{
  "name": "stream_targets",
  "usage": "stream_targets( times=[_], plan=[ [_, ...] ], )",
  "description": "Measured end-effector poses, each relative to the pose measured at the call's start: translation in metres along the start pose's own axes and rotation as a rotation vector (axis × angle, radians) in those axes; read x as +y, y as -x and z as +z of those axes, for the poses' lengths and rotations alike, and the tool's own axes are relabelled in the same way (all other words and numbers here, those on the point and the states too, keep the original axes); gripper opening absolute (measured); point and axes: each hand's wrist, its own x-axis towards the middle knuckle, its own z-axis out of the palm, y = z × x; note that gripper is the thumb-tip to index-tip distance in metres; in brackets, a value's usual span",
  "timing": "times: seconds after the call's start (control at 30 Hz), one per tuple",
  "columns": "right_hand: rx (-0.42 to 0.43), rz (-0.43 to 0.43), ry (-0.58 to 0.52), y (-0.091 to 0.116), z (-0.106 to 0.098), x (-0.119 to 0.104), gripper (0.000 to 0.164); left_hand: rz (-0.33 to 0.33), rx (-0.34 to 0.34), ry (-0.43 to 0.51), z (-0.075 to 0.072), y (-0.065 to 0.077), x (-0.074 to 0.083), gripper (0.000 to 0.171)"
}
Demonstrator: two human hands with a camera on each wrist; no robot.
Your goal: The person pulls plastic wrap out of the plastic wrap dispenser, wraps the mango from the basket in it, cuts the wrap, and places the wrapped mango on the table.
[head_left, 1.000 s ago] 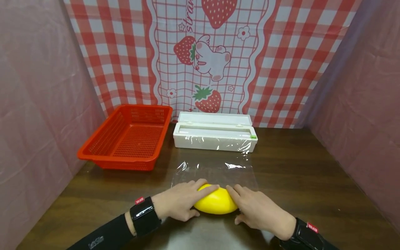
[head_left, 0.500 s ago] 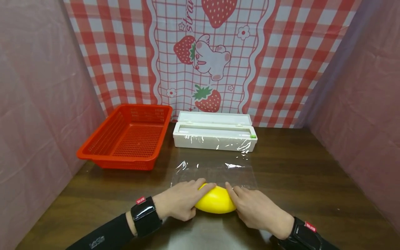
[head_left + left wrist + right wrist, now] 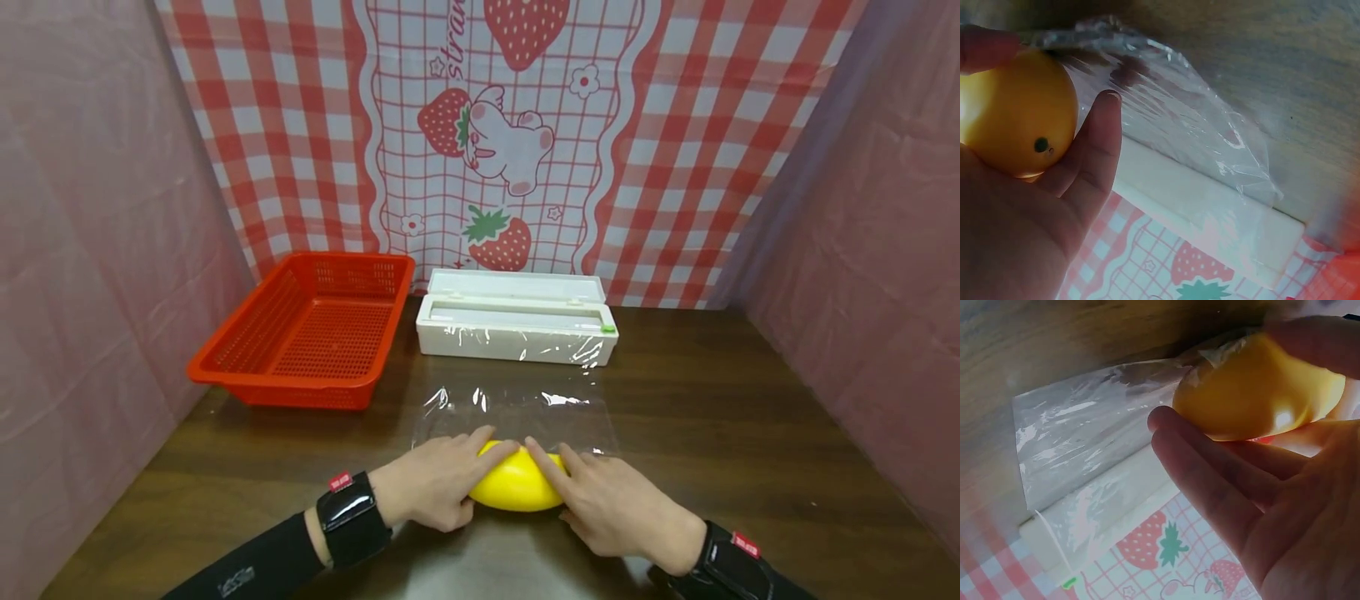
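Note:
A smooth, glossy yellow oval fruit (image 3: 517, 483) lies between both hands near the front of the table. My left hand (image 3: 435, 479) grips its left end, fingers over the top and thumb on the near side; the left wrist view shows a small dark green spot on that end of the fruit (image 3: 1022, 119). My right hand (image 3: 618, 504) holds the right end the same way, its index finger reaching along the top. Clear plastic wrap (image 3: 517, 417) stretches from the white wrap dispenser (image 3: 517, 343) to the fruit, and in the right wrist view the wrap (image 3: 1091, 425) bunches against it.
The dispenser's lid (image 3: 517, 285) stands raised at the back, with a small green slider (image 3: 607, 328) at its right end. To the left is a red perforated basket (image 3: 300, 385). A checked strawberry cloth (image 3: 675, 167) hangs behind, and pink fabric walls (image 3: 97, 208) flank the table.
The right index finger has shifted left along the top of the fruit. The right thumb has tucked in under its near side. The left hand, dispenser and basket have hardly moved.

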Motion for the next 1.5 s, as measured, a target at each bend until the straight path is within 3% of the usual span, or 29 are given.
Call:
stream_targets(
  times=[0.13,0.37,0.5,0.8,0.97,1.13,1.33,1.5],
  plan=[
    [0.027,-0.015,0.027,0.0,0.002,0.0,0.098,-0.008,-0.013,0.008,0.0,0.001,0.0,0.09],
    [0.06,-0.026,0.081,-0.003,0.003,-0.002,0.081,0.002,0.007,-0.001,0.003,0.001,0.0,0.089],
    [0.044,-0.025,0.065,-0.003,0.002,-0.002,0.08,0.02,0.025,0.002,0.003,0.0,0.0,0.09],
    [-0.046,-0.002,-0.06,-0.002,-0.004,0.002,0.104,0.055,0.051,-0.129,-0.001,0.001,0.0,0.093],
    [-0.066,0.021,-0.095,-0.002,-0.005,0.004,0.084,0.057,0.07,-0.196,-0.003,0.0,-0.001,0.086],
    [-0.065,0.015,-0.181,-0.004,-0.008,0.01,0.065,0.072,0.087,-0.168,-0.01,-0.002,-0.003,0.078],
    [-0.107,0.026,-0.313,-0.003,-0.008,0.018,0.069,0.098,0.112,-0.064,-0.013,-0.004,-0.008,0.074],
    [-0.106,0.012,-0.376,-0.003,-0.004,0.024,0.07,0.066,0.11,0.028,-0.011,0.0,-0.013,0.081]
  ],
)
